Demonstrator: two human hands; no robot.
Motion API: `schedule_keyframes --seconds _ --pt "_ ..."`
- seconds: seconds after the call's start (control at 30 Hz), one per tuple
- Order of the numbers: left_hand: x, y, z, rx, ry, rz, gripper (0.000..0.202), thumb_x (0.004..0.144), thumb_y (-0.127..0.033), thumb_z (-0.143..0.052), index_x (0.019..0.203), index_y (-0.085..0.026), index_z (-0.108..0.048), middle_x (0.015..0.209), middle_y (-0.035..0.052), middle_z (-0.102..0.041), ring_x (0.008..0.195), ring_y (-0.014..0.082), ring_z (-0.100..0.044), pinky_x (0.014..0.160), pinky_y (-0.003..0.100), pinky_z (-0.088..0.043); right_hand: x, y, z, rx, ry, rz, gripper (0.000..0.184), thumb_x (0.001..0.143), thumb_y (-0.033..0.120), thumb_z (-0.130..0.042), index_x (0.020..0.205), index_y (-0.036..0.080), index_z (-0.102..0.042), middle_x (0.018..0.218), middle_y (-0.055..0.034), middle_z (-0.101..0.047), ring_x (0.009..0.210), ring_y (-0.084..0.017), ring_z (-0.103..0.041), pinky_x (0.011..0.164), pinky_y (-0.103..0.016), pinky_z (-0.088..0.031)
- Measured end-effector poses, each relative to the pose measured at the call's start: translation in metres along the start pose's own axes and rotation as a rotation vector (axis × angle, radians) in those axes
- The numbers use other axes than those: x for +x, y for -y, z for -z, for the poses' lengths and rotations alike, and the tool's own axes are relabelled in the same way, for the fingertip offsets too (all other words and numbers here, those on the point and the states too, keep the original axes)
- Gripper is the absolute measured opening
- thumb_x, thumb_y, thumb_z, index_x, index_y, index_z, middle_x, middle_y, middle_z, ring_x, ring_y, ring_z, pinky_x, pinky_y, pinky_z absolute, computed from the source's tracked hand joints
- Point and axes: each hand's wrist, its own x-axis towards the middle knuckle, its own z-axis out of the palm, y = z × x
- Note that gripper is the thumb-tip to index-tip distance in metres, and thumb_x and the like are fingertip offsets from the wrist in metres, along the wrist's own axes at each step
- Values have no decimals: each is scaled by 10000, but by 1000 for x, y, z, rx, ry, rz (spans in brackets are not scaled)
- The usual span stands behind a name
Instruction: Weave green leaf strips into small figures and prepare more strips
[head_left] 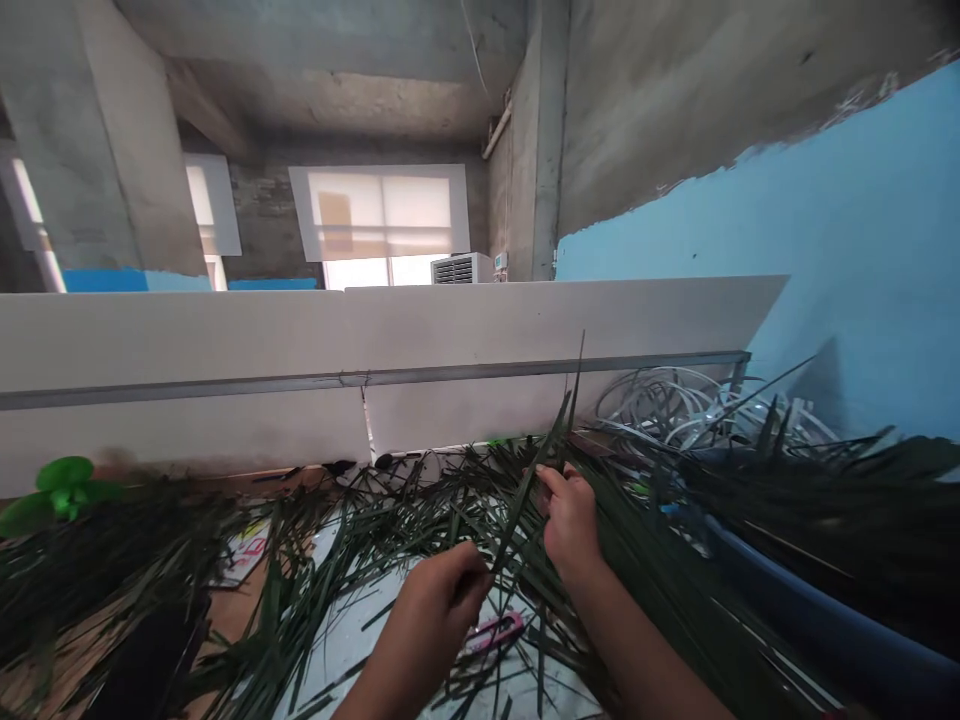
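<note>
Long green palm leaf strips (523,490) rise in front of me, pinched between both hands. My left hand (441,595) is closed at the lower end of a strip, its fingertips partly hidden behind the knuckles. Higher up and to the right, my right hand (571,515) grips the strips between thumb and fingers, and their pointed tips stick up past it. Just below the hands, a pink-handled cutting tool (495,633) lies on the pale surface, partly covered by leaf pieces.
Cut leaf strips (360,545) are strewn over a pale board. A pile of leaves (787,510) rests at the right above a blue object (810,620). Coiled white tubing (675,400) sits behind it. A white partition (420,330) crosses the back; a green fan-shaped object (64,490) stands left.
</note>
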Motion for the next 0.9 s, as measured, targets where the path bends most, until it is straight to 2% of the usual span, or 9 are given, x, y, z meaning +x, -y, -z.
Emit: schedule_keyframes --seconds 0.17,0.27,0.5,0.63,0.73,0.8,0.9 --pt "0 3 16 -16 76 57 205 874 -328 -516 708 -208 -509 637 -45 -457 634 145 -421 589 240 -295 18 9 11 7 -76 49 272 566 288 -731 649 232 -478 482 121 -464 407 -68 -307 413 -226 -220" --pt "0 9 27 -69 115 64 196 869 -326 -536 713 -207 -527 631 -47 -474 634 145 -445 586 229 -327 28 15 17 20 -135 77 302 561 284 -725 646 240 -438 457 139 -415 387 -63 -295 401 -220 -219" --pt "-4 14 58 -151 180 129 186 839 -305 -605 685 -202 -585 559 -54 -510 527 118 -395 500 217 -281 47 26 31 57 -195 113 300 537 298 -740 634 228 -465 476 119 -493 367 -51 -329 376 -207 -252" --pt "-5 28 78 -210 195 133 210 805 -345 -669 679 -185 -620 542 -45 -523 521 114 -422 498 214 -286 54 38 38 83 -204 114 312 524 322 -763 641 217 -493 515 90 -588 352 -38 -318 358 -198 -223" --pt "1 42 86 -309 99 177 300 770 -458 -712 715 -174 -633 516 -54 -506 457 87 -361 444 204 -217 54 49 40 89 -167 79 306 524 328 -778 649 204 -528 578 51 -672 339 -21 -278 358 -198 -206" --pt "6 47 85 -440 -66 211 374 733 -525 -738 811 -174 -637 508 -82 -473 418 62 -298 421 194 -165 48 52 34 89 -106 31 311 521 332 -798 652 196 -551 610 36 -700 336 -8 -247 364 -197 -206" --pt "12 44 71 -599 -269 223 500 675 -556 -771 959 -169 -630 504 -100 -465 396 54 -310 399 176 -178 24 45 15 73 48 -90 320 527 362 -839 660 187 -607 647 6 -723 341 -4 -231 370 -199 -186"
